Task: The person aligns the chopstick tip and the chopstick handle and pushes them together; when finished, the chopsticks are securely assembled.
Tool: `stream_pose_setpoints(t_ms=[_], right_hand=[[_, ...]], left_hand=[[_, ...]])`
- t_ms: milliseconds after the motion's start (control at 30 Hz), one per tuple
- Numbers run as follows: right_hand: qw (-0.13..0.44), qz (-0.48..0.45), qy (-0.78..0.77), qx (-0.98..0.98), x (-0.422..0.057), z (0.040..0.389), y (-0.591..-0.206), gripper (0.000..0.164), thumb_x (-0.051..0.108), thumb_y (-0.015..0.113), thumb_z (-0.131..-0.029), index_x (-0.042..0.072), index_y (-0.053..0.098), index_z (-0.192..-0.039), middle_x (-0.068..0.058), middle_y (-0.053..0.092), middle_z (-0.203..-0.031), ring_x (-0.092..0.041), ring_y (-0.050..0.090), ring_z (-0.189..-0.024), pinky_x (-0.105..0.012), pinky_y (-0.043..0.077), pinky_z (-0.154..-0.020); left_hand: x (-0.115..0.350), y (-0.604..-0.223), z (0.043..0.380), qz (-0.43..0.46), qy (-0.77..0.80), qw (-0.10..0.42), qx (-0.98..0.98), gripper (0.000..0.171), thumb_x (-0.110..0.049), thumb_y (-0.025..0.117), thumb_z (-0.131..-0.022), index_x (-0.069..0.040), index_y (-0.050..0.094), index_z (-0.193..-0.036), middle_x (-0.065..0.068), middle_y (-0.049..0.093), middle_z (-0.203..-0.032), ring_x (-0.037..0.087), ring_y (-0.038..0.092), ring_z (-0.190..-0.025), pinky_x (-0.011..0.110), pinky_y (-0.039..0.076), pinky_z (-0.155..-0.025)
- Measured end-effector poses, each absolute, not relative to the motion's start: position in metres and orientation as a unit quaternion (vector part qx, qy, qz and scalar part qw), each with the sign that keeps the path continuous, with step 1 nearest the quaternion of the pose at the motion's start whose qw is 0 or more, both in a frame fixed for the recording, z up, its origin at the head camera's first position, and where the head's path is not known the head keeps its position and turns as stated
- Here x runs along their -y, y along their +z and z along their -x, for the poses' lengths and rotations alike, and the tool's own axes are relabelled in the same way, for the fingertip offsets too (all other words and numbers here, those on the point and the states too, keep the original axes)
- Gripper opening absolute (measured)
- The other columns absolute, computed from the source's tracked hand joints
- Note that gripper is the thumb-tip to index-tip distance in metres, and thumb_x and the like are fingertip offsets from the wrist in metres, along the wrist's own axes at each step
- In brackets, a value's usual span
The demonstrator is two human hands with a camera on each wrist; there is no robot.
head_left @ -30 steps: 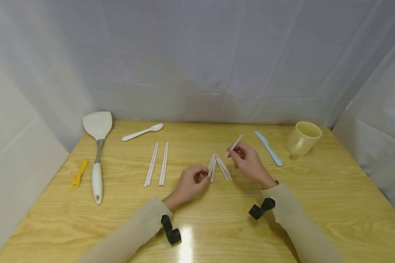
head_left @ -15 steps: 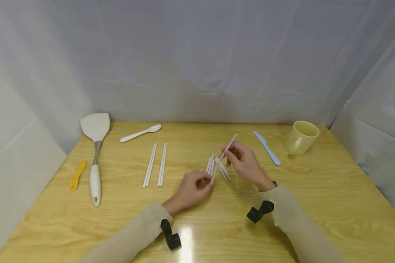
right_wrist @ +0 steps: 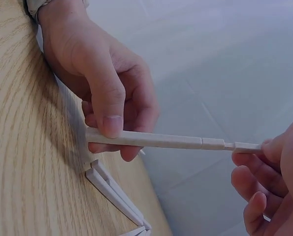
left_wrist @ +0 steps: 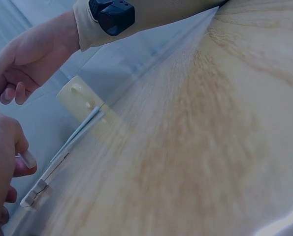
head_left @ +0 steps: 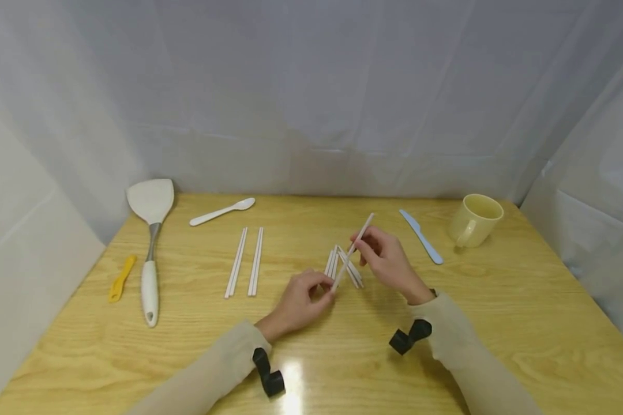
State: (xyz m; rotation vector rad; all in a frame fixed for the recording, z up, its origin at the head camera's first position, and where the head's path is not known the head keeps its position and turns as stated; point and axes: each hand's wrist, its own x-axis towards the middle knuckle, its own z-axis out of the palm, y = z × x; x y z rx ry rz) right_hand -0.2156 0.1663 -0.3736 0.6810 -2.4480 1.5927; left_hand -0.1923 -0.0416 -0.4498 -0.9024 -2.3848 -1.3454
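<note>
A pale chopstick (head_left: 366, 226) slants between both hands in the head view. My right hand (head_left: 389, 262) pinches it near its upper end with thumb and fingers. At the lower end, my left hand (head_left: 303, 297) holds it between thumb and fingers. The right wrist view shows a narrower notch-like section of the chopstick (right_wrist: 171, 141) close to the right fingertips. Beneath it, several more chopsticks lie on the table in an inverted V, a left group (head_left: 330, 263) and a right group (head_left: 352, 272), partly hidden by the held one and the left hand.
Two chopstick pairs (head_left: 236, 262) lie left of the hands. Further left are a white-headed spatula (head_left: 150, 199) and a small yellow tool (head_left: 122, 279). A white spoon (head_left: 222, 212) lies behind. To the right are a blue knife (head_left: 421, 236) and a yellow mug (head_left: 476, 220).
The chopstick in the right hand has come left and across the others on the table. The left hand has taken hold of its lower end; over the last half second little has moved.
</note>
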Motion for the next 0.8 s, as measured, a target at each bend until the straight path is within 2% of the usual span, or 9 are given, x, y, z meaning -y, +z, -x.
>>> stream_pose_setpoints(t_ms=[267, 400, 533, 800], right_hand=[[0.066, -0.233, 0.541, 0.805, -0.1628, 0.2184, -0.3734, 0.015, 0.006, 0.052, -0.098, -0.004, 0.062, -0.104, -0.023, 0.063, -0.087, -0.013, 0.055, -0.060, -0.029, 0.049, -0.057], [0.065, -0.234, 0.540, 0.806, -0.1620, 0.2189, -0.3732, 0.015, 0.006, 0.052, -0.098, -0.004, 0.062, -0.104, -0.017, 0.063, -0.083, -0.010, 0.054, -0.059, -0.027, 0.046, -0.055], [0.062, -0.237, 0.540, 0.805, -0.1626, 0.2175, -0.3747, 0.014, 0.005, 0.053, -0.098, -0.004, 0.061, -0.103, -0.012, 0.061, -0.078, -0.011, 0.053, -0.057, -0.025, 0.044, -0.052], [0.054, -0.242, 0.554, 0.795, -0.1623, 0.2161, -0.3801, 0.012, 0.003, 0.051, -0.098, -0.005, 0.060, -0.100, -0.013, 0.058, -0.075, -0.029, 0.053, -0.057, -0.024, 0.041, -0.049]], left_hand=[[0.0452, -0.4464, 0.1940, 0.314, -0.458, 0.138, 0.820, 0.013, -0.009, 0.072, -0.079, -0.007, 0.072, -0.092, -0.001, 0.062, -0.074, 0.006, 0.042, -0.062, 0.018, 0.035, -0.056], [0.0460, -0.4455, 0.1934, 0.312, -0.459, 0.143, 0.819, 0.013, -0.009, 0.071, -0.078, -0.008, 0.072, -0.092, 0.000, 0.059, -0.070, 0.008, 0.042, -0.061, 0.018, 0.034, -0.056], [0.0445, -0.4474, 0.1926, 0.319, -0.460, 0.146, 0.815, 0.013, -0.009, 0.070, -0.080, -0.008, 0.072, -0.092, 0.001, 0.058, -0.071, 0.012, 0.044, -0.061, 0.018, 0.034, -0.057], [0.0420, -0.4494, 0.1891, 0.348, -0.443, 0.127, 0.816, 0.011, -0.008, 0.071, -0.083, -0.007, 0.068, -0.094, 0.001, 0.057, -0.076, 0.008, 0.045, -0.068, 0.019, 0.038, -0.062]])
